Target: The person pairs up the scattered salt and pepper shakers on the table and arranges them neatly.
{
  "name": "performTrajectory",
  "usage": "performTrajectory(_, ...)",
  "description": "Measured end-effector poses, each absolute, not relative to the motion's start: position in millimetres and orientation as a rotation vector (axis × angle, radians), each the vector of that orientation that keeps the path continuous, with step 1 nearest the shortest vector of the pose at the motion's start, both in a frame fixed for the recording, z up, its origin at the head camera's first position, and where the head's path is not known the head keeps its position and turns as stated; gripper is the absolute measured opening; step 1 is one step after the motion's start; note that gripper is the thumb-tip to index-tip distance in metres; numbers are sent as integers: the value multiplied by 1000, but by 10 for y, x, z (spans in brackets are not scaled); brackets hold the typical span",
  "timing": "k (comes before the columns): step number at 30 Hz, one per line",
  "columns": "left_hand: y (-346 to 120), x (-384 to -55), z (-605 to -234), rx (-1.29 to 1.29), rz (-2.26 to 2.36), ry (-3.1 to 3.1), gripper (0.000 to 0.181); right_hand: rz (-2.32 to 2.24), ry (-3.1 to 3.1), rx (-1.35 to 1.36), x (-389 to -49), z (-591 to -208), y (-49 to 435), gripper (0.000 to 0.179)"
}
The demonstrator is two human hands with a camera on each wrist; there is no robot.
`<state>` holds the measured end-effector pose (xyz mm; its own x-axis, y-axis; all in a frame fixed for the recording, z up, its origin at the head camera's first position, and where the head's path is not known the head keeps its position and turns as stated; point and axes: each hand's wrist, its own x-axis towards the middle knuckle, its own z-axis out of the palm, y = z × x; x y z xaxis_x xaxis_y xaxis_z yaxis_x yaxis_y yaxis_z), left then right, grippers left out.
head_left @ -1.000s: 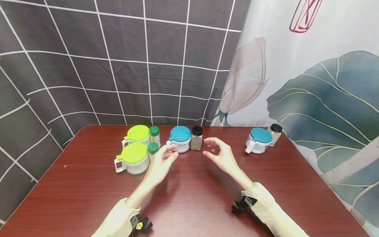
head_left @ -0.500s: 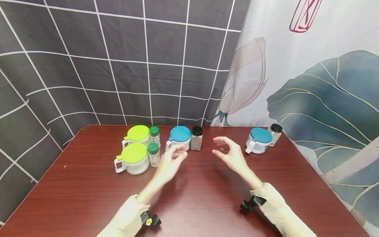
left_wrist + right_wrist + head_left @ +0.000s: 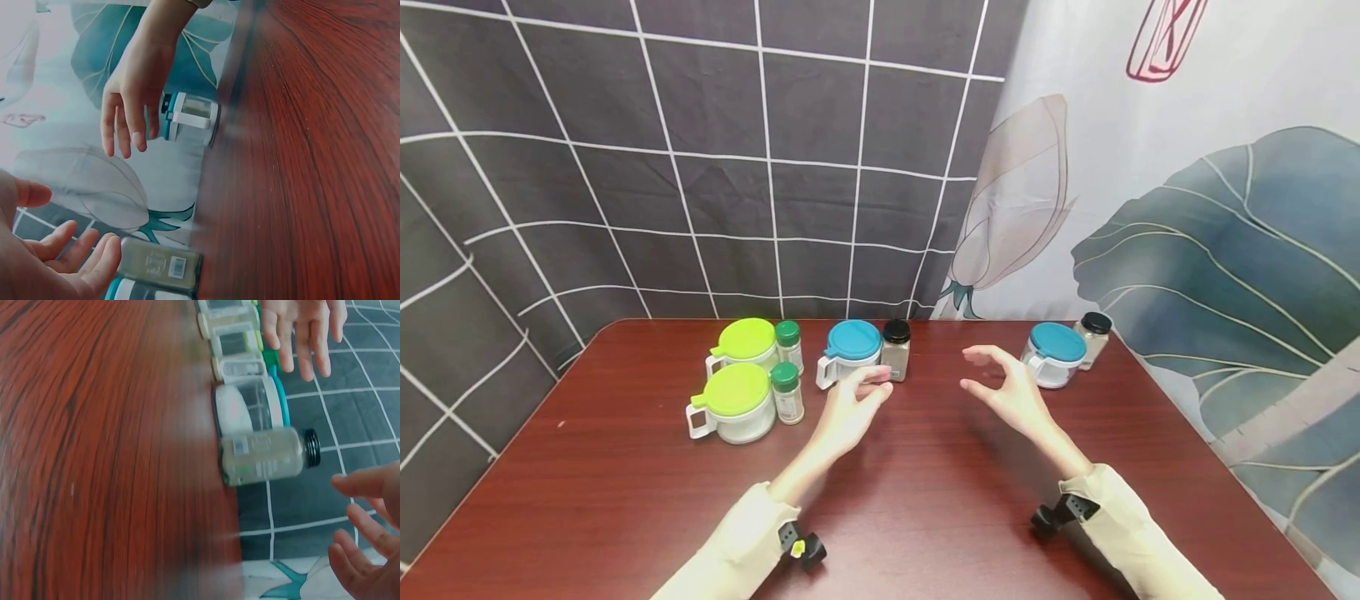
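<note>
My left hand [image 3: 848,412] hovers with loosely bent fingers in front of a white-handled jar with a blue lid [image 3: 854,340] and a spice bottle with a black cap [image 3: 896,350]. Nothing is in its grasp. To the right, my right hand [image 3: 1011,396] is held in the air, thumb and fingers apart and holding nothing. Just beyond it stands a second blue-lidded jar [image 3: 1057,343], its handle partly behind the fingers, beside another black-capped bottle [image 3: 1093,333]. In the right wrist view, the middle spice bottle [image 3: 265,456] stands apart from the right fingertips.
Left of the hands stand two jars with lime-green lids, the nearer jar [image 3: 737,392] and the farther jar [image 3: 748,337]. Two green-capped shakers, a near one [image 3: 787,392] and a far one [image 3: 789,337], stand beside them. A grey grid curtain [image 3: 812,200] hangs behind the table [image 3: 625,467].
Both hands have drifted to the right, the left hand uncovering the near green-capped shaker and the right hand nearing the right blue-lidded jar. The jars and bottles stay in place.
</note>
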<state>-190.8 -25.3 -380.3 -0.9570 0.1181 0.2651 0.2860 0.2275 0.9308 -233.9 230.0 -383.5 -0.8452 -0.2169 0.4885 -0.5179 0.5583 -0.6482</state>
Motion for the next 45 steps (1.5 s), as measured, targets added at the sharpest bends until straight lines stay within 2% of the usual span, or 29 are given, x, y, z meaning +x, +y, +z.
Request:
performTrajectory(20, 47, -1954, -3768, -460, -1891, -2373, 34, 1053, -2433, 613, -2334, -3809, 2729, 46)
performTrajectory(45, 434, -1989, -3756, -486, -1825, -2482, 33, 998, -2362, 455, -2344, -3853, 3123, 44)
